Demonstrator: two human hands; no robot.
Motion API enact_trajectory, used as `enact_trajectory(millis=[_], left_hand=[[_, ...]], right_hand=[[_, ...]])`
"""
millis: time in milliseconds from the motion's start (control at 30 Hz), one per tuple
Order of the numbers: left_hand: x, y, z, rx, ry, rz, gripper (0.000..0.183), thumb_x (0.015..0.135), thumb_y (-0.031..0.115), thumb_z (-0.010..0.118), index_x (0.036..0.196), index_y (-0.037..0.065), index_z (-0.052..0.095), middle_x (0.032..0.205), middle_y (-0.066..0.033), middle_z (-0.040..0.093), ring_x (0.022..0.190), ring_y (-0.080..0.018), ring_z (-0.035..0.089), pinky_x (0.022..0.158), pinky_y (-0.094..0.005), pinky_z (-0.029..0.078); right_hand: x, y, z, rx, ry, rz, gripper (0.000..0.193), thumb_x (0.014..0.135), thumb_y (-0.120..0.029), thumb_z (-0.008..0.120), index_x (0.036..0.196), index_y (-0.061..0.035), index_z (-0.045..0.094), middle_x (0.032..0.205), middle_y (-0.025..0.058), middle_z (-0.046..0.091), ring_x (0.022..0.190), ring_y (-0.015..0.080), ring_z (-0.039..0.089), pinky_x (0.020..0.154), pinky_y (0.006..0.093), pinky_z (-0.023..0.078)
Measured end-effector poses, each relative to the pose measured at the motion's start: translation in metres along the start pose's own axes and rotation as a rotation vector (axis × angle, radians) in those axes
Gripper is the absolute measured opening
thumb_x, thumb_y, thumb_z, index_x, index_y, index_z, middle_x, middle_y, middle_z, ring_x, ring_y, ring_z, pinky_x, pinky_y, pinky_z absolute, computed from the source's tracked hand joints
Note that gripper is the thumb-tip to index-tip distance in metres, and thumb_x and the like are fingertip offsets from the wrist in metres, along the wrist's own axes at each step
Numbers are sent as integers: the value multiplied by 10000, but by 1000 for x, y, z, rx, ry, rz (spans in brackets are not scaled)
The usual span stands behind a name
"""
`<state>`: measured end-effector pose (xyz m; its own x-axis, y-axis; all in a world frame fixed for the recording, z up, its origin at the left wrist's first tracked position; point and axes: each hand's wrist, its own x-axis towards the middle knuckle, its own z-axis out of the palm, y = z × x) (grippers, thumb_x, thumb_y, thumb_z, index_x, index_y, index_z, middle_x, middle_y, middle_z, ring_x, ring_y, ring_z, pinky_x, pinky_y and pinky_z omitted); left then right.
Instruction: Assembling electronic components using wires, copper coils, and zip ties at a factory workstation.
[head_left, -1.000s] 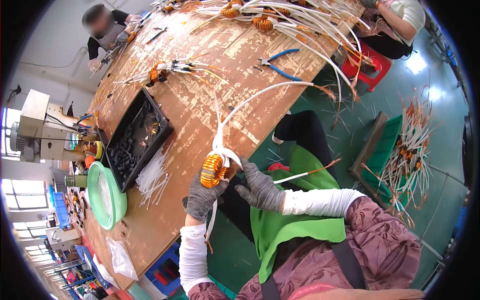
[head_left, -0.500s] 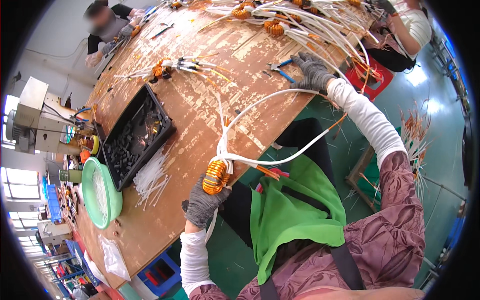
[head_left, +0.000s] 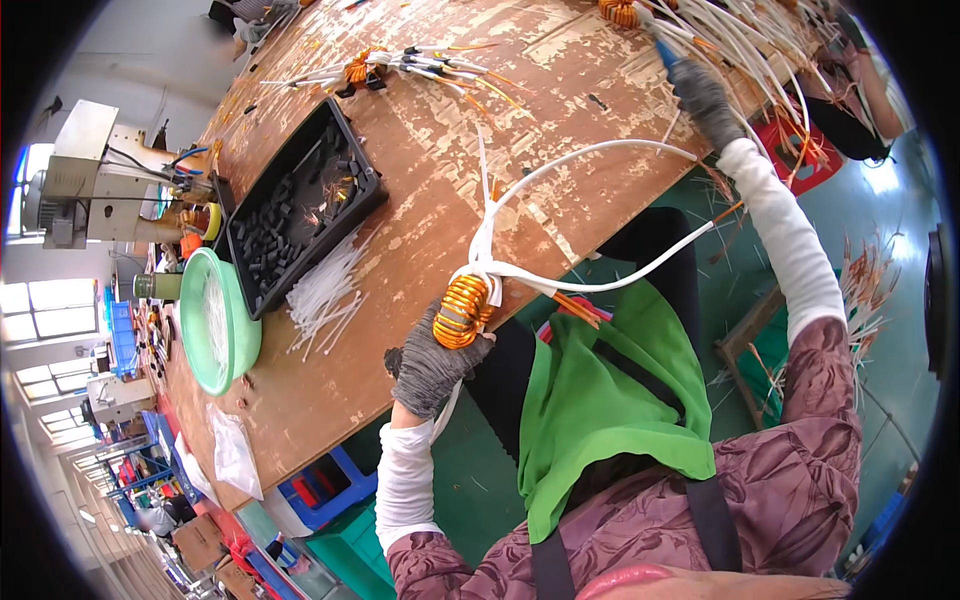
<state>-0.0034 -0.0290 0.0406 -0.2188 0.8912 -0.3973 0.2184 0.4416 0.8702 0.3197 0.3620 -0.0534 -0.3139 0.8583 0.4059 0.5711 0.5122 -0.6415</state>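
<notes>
My left hand (head_left: 435, 362), in a grey glove, is closed round a toroidal coil (head_left: 463, 312) wound with copper-coloured wire. White sleeved leads (head_left: 590, 287) run from the coil across the table edge, some ending in bare copper strands. My right hand (head_left: 706, 105), also gloved in grey, is stretched far forward over the table and closed round blue-handled pliers (head_left: 664, 53). Their tip points toward another copper coil (head_left: 619, 12) at the far edge of the view, though the jaws are hard to make out.
A black tray (head_left: 258, 287) of small black pieces stands left, beside loose white cable ties (head_left: 330, 290) and a green basin (head_left: 248, 335). Another wired coil (head_left: 360, 68) lies farther back. White leads (head_left: 740, 45) are heaped at far right. Co-workers sit across the table.
My right hand has picked up the blue-handled pliers from the table and moved them forward, toward the far coils. The left hand still grips its coil. The whole view has shifted.
</notes>
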Motion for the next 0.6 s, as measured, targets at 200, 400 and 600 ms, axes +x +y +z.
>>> enact_trajectory(millis=[200,400,600], left_hand=[[-6,-8,0,70,71,110,465,723,164,733,1110,13,523,963,-60,626,864,-134,595,758,-278,491],[-3,-14,1,71,110,191,428,704,132,728,1073,28,539,857,-39,635,677,-95,594,606,-247,492],[-8,-12,3,-11,106,75,425,691,126,736,1057,34,541,790,-34,623,540,-80,551,496,-229,464]], right_hand=[[-44,-148,-62,982,-541,112,576,786,-281,608,1260,-7,430,996,59,547,745,112,546,661,246,477],[-93,-202,-35,463,-1045,47,485,743,-180,624,1176,-16,481,917,93,566,822,179,551,744,304,456],[-96,-201,2,321,-1203,-126,534,771,-339,619,1179,-24,479,1012,154,560,921,277,567,808,371,449]])
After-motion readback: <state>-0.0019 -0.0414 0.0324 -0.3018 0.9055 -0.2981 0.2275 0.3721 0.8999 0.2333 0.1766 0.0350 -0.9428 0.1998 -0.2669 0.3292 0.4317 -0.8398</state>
